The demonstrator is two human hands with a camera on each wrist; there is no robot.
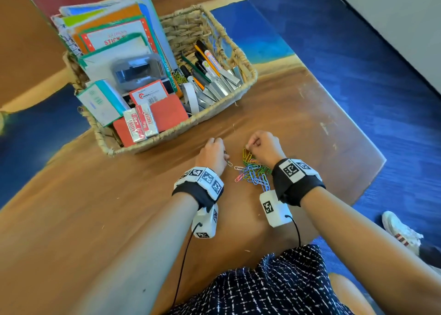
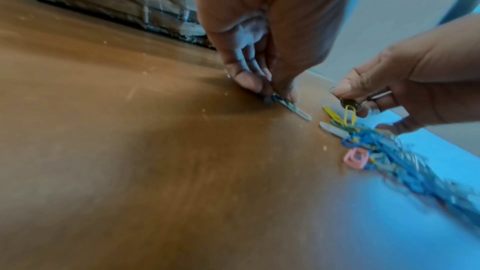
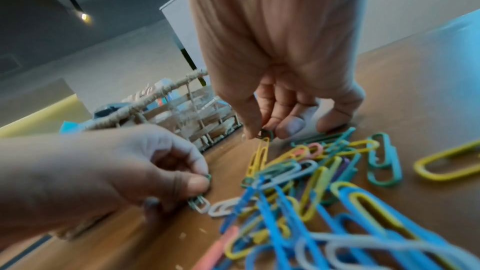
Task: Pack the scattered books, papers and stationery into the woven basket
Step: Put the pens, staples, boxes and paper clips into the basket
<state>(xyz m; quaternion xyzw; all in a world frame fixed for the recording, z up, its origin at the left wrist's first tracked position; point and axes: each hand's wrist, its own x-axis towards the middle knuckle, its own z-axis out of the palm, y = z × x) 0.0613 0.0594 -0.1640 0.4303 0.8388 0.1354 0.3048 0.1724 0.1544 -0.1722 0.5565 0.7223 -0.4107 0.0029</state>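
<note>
A heap of coloured paper clips [image 1: 254, 171] [image 3: 306, 182] [image 2: 363, 143] lies on the wooden table between my two hands. My left hand [image 1: 213, 156] [image 2: 262, 87] [image 3: 197, 184] pinches a few clips [image 2: 285, 106] [image 3: 198, 203] against the table at the heap's left edge. My right hand [image 1: 261, 147] [image 3: 262, 132] [image 2: 348, 98] pinches a green clip with a yellow clip [image 3: 258, 155] hanging from it, lifted just above the heap. The woven basket [image 1: 181, 128] [image 3: 166, 93] stands just beyond the hands, filled with books, notebooks, erasers, markers and tape.
The table's right edge [image 1: 358, 114] drops to blue carpet [image 1: 358, 52]. A foot in a white shoe [image 1: 401, 231] stands on the floor at the right. Bare wooden table surface [image 1: 83, 207] stretches to the left of my arms.
</note>
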